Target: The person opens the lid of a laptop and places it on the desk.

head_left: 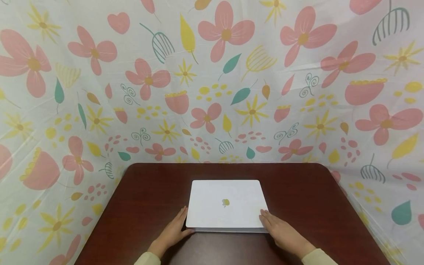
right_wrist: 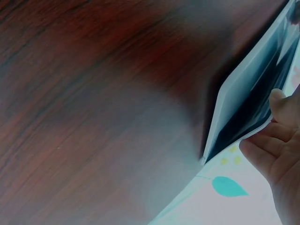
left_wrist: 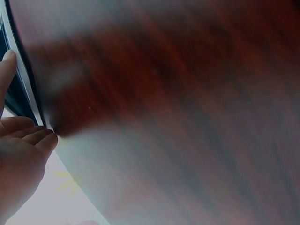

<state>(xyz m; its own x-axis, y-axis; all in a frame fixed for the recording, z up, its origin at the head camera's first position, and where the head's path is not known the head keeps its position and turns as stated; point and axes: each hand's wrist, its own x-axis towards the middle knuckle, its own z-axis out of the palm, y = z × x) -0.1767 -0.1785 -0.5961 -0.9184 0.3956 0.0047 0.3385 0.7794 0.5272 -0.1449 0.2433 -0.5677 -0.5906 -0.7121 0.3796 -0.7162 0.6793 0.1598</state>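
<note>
A silver laptop (head_left: 225,209) with an apple logo lies on the brown table, its lid slightly raised. Dark space shows between lid and base (right_wrist: 239,110) in the right wrist view. At the laptop's right front corner, my right hand (head_left: 285,233) pinches the lid, fingers on top and thumb (right_wrist: 277,96) at the underside. My left hand (head_left: 172,231) rests against the left side, its fingers straight and its thumb by the front corner. The left wrist view catches that thumb (left_wrist: 8,65) near the laptop's pale edge (left_wrist: 26,79).
The dark brown table (head_left: 149,191) has rounded far corners and extends around the laptop. A white cloth (head_left: 205,81) printed with pink flowers and yellow and green leaves hangs behind the table and along both sides.
</note>
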